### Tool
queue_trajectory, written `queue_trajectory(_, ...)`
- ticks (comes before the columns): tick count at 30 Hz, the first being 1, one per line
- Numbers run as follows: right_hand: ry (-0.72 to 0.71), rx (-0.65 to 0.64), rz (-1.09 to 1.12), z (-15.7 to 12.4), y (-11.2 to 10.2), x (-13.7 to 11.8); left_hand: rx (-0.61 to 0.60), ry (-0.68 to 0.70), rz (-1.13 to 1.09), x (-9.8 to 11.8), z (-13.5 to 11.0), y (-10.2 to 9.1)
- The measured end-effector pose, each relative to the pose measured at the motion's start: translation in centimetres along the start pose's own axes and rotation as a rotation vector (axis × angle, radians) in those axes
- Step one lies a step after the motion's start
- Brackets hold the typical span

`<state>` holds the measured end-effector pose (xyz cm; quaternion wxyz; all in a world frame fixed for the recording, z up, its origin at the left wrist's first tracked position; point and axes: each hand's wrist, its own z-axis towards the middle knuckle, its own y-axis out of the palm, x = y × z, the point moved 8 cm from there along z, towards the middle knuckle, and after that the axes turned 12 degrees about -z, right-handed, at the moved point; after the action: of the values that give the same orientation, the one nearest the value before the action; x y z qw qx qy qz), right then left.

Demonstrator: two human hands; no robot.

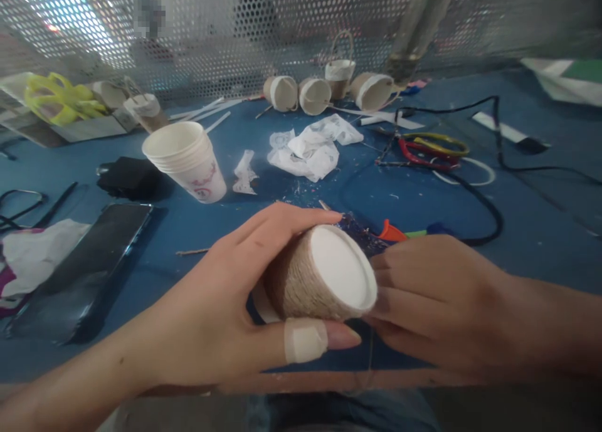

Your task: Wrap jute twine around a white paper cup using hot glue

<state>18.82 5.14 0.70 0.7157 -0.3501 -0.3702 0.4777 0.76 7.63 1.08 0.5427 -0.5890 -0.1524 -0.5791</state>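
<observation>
The left hand (pixel 235 288) has its grip curved round a twine-wrapped paper cup (pixel 301 284), tilted base up over the 6 o'clock edge of the counter (pixel 540 263). The right hand (pixel 442 300) is right beside that cup at 3 o'clock, fingers bent; I cannot tell whether its grip holds anything. Stacked paper cups (pixel 185 159) stand at 10 o'clock, crumpled white lace (pixel 308 147) at 12, a black smartphone (pixel 87 269) at 9
</observation>
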Motion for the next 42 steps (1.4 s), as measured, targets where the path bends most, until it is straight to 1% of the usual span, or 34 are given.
queue_trajectory(2,-0.022,-0.018,0.038,0.0,0.09,-0.09,0.042,0.004,0.033,0.13,-0.25,-0.17)
queue_trajectory(3,-0.027,-0.024,0.051,0.0,0.11,-0.09,0.055,-0.016,0.035,0.05,-0.34,-0.16)
queue_trajectory(4,-0.028,-0.032,0.059,0.01,0.14,-0.07,0.025,-0.005,0.017,0.22,-0.38,0.21)
queue_trajectory(5,-0.028,-0.044,0.061,0.01,0.22,-0.04,0.073,-0.043,0.014,0.02,-0.42,-0.04)
queue_trajectory(6,-0.024,-0.048,0.061,0.0,0.22,0.01,0.106,-0.042,0.013,0.11,-0.45,-0.18)
queue_trajectory(8,-0.016,-0.063,0.06,-0.08,0.31,0.08,0.126,-0.063,0.004,0.07,-0.48,-0.16)
queue_trajectory(13,-0.018,-0.063,0.079,-0.32,0.3,0.07,0.112,-0.084,-0.009,-0.12,-0.53,-0.02)
queue_trajectory(21,-0.015,-0.06,0.051,-0.16,0.13,-0.1,0.133,-0.063,-0.009,-0.02,-0.4,-0.06)
queue_trajectory(26,-0.012,-0.043,0.06,-0.14,0.01,-0.03,0.12,-0.071,-0.011,-0.19,-0.53,0.06)
queue_trajectory(35,-0.01,-0.059,0.039,-0.2,0.3,-0.07,0.124,-0.072,-0.022,-0.1,-0.52,-0.06)
queue_trajectory(42,0.0,-0.023,0.037,-0.09,0.03,-0.04,0.129,-0.07,-0.028,-0.05,-0.52,0.08)
